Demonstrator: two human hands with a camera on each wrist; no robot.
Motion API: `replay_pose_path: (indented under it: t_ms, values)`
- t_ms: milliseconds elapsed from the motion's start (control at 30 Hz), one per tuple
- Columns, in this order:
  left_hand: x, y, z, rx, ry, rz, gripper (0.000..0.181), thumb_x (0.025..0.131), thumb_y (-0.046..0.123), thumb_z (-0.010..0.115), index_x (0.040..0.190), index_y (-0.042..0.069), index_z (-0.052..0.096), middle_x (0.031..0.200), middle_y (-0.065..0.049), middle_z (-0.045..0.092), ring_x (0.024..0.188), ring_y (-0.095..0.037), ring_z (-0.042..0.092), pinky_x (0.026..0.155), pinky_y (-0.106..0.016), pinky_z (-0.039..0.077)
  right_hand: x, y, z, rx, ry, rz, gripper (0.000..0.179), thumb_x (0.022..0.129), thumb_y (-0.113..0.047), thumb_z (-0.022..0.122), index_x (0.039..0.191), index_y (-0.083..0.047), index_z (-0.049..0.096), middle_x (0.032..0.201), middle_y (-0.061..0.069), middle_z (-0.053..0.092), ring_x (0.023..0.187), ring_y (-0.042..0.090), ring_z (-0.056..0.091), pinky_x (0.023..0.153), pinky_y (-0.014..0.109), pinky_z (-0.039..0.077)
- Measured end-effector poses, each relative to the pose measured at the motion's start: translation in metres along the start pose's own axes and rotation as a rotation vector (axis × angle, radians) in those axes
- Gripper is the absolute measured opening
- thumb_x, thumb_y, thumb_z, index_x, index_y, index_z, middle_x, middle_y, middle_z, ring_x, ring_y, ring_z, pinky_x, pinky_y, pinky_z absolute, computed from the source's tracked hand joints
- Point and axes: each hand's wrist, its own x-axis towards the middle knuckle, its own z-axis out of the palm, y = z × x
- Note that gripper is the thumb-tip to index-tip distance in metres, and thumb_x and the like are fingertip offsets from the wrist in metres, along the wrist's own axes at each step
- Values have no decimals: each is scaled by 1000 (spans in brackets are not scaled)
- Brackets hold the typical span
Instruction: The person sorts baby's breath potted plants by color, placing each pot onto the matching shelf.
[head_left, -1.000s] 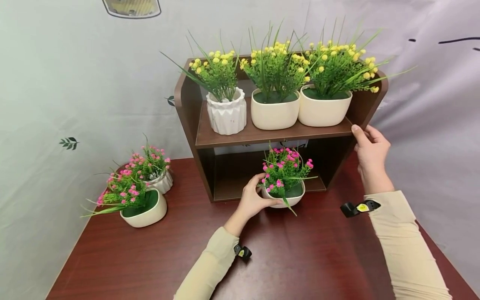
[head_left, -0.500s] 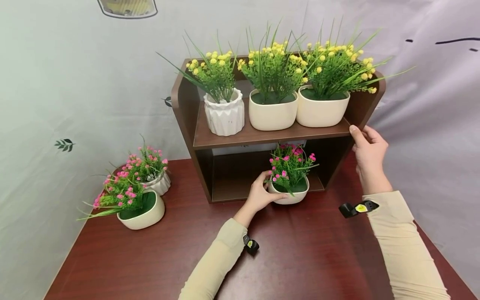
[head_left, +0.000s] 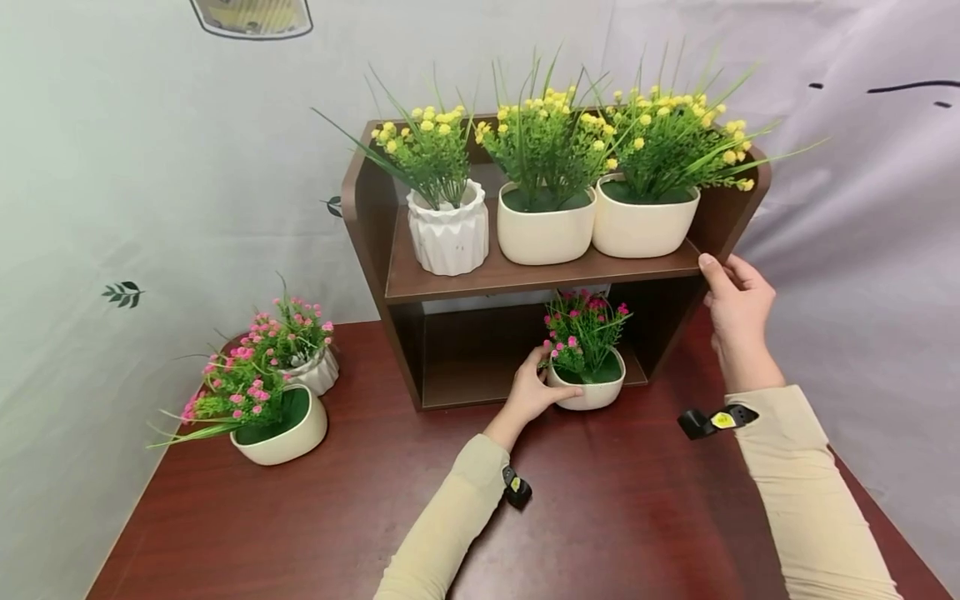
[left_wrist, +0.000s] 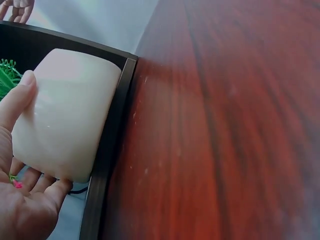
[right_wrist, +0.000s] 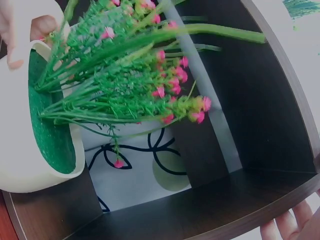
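My left hand (head_left: 528,392) holds an oval cream flowerpot (head_left: 596,396) by its left end, thumb across the front wall. Pink artificial flowers and green grass blades fill the pot. It stands at the front of the lower compartment of a dark brown two-tier shelf (head_left: 480,287). In the left wrist view the thumb and fingers bracket the pot's wall (left_wrist: 70,110) close over the shelf's front edge. At the shelf's right side, my right hand (head_left: 742,312) grips the upright panel, thumb at the front by the upper board. Its fingertips (right_wrist: 287,225) show outside the panel in the right wrist view.
The upper tier carries a white ribbed pot (head_left: 450,237) and two cream oval pots (head_left: 546,236), all with yellow flowers. On the reddish table (head_left: 360,500), at left, stand a cream oval pot (head_left: 288,442) and a white ribbed pot (head_left: 321,372) with pink flowers.
My left hand has moved the pink-flowered pot rightward and slightly back, toward the right part of the lower compartment. My right hand keeps its grip on the shelf's side.
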Motion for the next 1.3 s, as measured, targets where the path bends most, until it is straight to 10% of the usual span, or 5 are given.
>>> replay_pose_path:
  t_ms: [400, 767, 1300]
  values:
    - [15, 0, 7, 108, 5, -58, 85, 70, 21, 85, 142, 10, 40, 133, -16, 45, 116, -30, 52, 94, -34, 49, 2, 1, 0, 5, -2, -4, 9, 78, -10, 77, 81, -18, 74, 68, -8, 66, 47, 5, 43, 45, 15, 38]
    - [24, 5, 20, -40, 78, -81, 71, 74, 13, 82, 131, 1, 43, 132, -16, 48, 123, -28, 48, 98, -35, 46, 2, 2, 0, -1, -9, -6, 9, 79, -11, 77, 81, -19, 74, 70, -8, 66, 60, 6, 50, 47, 14, 40]
    - [30, 8, 41, 124, 156, -44, 74, 73, 26, 82, 133, 1, 46, 131, -18, 49, 121, -31, 48, 100, -41, 44, 1, 2, 0, 3, 3, -10, 10, 79, -10, 76, 80, -19, 74, 68, -8, 65, 54, 6, 46, 45, 14, 39]
